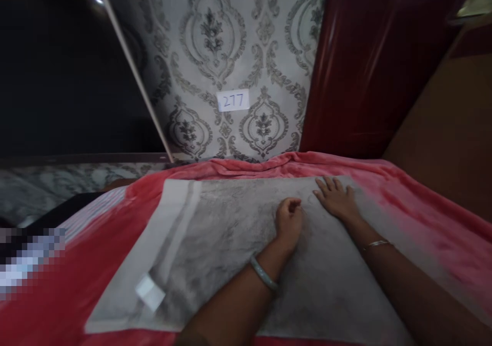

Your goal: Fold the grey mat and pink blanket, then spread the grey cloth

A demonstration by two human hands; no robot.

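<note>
Grey cloth (230,210), touched by the right hand (338,200).
Fingers are spread, nothing gripped; on the left hand (288,223) they are curled, any hold being hidden.

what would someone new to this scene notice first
The large grey cloth spread over a vivid red blanket stands out first, with the right hand splayed on its far right part and the left hand loosely curled nearer its middle. Next comes the white card reading 277, set against the ornate wallpaper beyond the cloth. A white tag also shows at the cloth's near left.
</note>
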